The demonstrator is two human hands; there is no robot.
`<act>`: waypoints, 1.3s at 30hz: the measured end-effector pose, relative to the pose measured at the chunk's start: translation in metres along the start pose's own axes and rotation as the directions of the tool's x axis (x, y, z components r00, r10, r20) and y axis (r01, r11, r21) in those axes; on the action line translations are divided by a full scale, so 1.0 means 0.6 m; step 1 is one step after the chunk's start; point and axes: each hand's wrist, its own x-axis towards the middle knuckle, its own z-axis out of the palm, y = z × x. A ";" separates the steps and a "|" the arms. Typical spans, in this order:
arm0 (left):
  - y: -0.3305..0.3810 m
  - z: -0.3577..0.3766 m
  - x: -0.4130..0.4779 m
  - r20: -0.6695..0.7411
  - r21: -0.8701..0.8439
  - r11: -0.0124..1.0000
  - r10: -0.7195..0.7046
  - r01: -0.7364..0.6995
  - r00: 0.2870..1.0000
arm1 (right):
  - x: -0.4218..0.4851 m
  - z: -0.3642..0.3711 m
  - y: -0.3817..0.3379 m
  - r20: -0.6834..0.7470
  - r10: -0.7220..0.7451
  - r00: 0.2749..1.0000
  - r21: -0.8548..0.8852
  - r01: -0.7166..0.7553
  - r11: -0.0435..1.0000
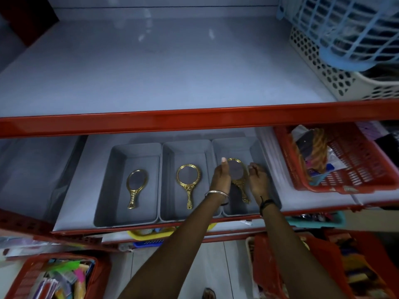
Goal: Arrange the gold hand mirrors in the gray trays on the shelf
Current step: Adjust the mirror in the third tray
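Observation:
Three gray trays stand side by side on the lower shelf: left tray [108,190], middle tray [167,169], right tray [235,145]. A gold hand mirror [137,180] lies in the left tray and another [188,175] in the middle one, handles toward me. A third gold mirror [236,171] is in the right tray, handle toward me. My left hand [222,178] grips its left rim, thumb pointing up along the frame. My right hand [259,180] hovers just right of the mirror, fingers loosely curled, a small gap from the rim.
A red shelf beam [194,119] runs above the trays. A red basket [345,169] of goods sits right of the trays. White [323,70] and blue [345,29] baskets stand on the upper shelf's right. More red bins [54,275] are below.

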 end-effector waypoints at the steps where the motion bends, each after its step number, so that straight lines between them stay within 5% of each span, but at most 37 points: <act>1: 0.002 0.007 0.008 0.007 0.046 0.999 -0.010 0.009 1.000 | 0.007 -0.005 0.001 0.040 0.017 0.999 -0.030 -0.016 0.999; 9: 0.002 0.053 0.100 -0.064 0.166 0.966 -0.192 0.200 0.979 | 0.052 -0.016 0.021 0.203 0.108 0.973 -0.033 -0.103 0.994; 20: 0.005 0.057 0.116 -0.040 0.298 0.924 -0.239 0.240 0.970 | 0.069 -0.007 0.054 0.277 0.165 0.946 0.025 -0.179 0.984; 34: -0.015 0.063 0.109 -0.070 0.241 0.945 -0.210 0.221 0.975 | 0.106 0.009 0.124 0.281 0.119 0.952 0.066 -0.142 0.988; 39: -0.017 0.070 0.089 -0.146 0.068 0.967 -0.234 0.246 0.961 | 0.013 -0.028 0.014 0.189 0.153 0.970 -0.001 -0.155 0.988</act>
